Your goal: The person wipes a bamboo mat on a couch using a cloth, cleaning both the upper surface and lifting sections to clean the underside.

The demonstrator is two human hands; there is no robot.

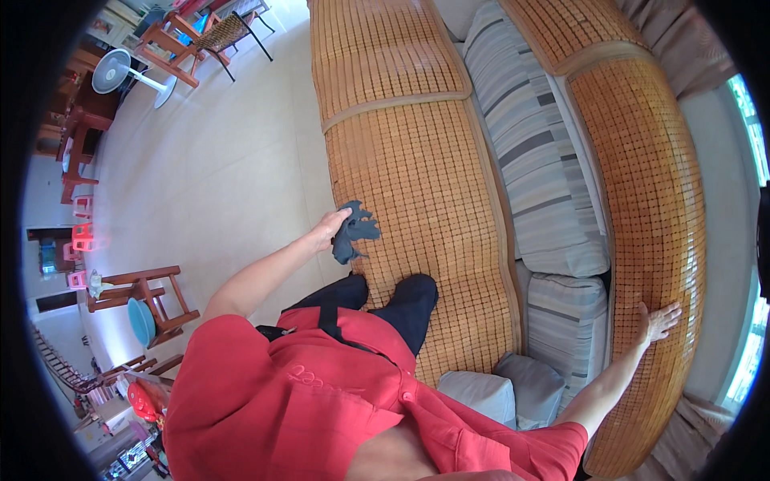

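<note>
My left hand (328, 228) grips a dark grey cloth (355, 231) with ragged edges, over the front edge of a sofa seat. A bamboo-tile mat (421, 180) covers that seat, and my knees in dark trousers (415, 300) rest on it. Whether the cloth touches the mat, I cannot tell. Off to the right, my right hand (659, 323) lies palm down, fingers spread and holding nothing, on a second bamboo-tile mat (637, 180) draped over the sofa's backrest.
Striped back cushions (529, 150) line the sofa, and small grey cushions (478, 394) sit beside me. Left, across the tiled floor (210, 168), stand a white fan (114, 72), a wooden chair (159, 300) with a blue basin (141, 323), and red plastic stools (82, 235). A curtained window is at right.
</note>
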